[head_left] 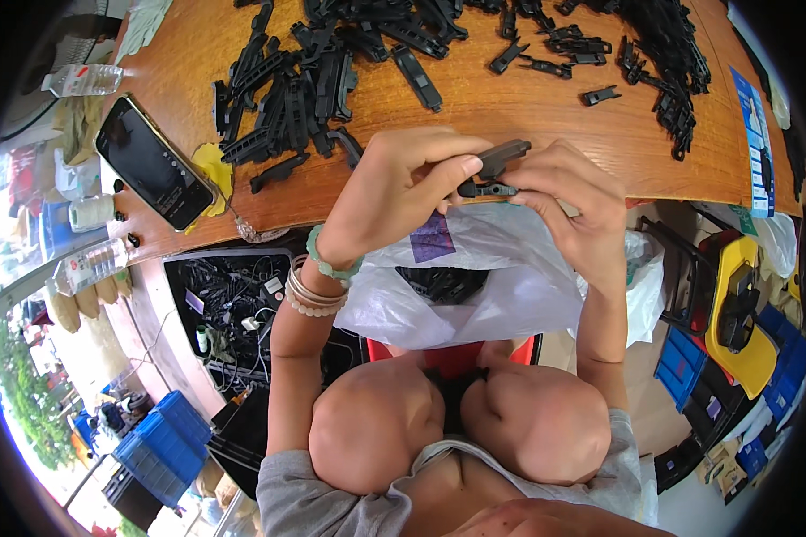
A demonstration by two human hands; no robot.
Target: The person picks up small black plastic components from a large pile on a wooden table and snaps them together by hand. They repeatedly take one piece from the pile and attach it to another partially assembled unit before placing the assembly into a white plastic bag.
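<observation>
Above the table's near edge, my left hand (390, 183) is closed with thumb and fingers on an oblong black plastic part (507, 155). Just below it, a smaller black clip-like piece (493, 190) is pinched between the thumb and fingers of my right hand (578, 201). The two parts are close together; whether they touch I cannot tell. Beyond my left hand lies a pile of long black plastic parts (295, 98). A scatter of small black clips (582, 49) lies farther off to the right. Under my hands hangs an open white plastic bag (376, 300) with black parts inside.
At the table's left are a phone (157, 166), a yellow cloth-like piece (213, 174) and clear plastic bottles (85, 80). A black bin (224, 313) of mixed parts stands below. To the right are a yellow chair-like object (743, 340) and a blue-and-white card (752, 143).
</observation>
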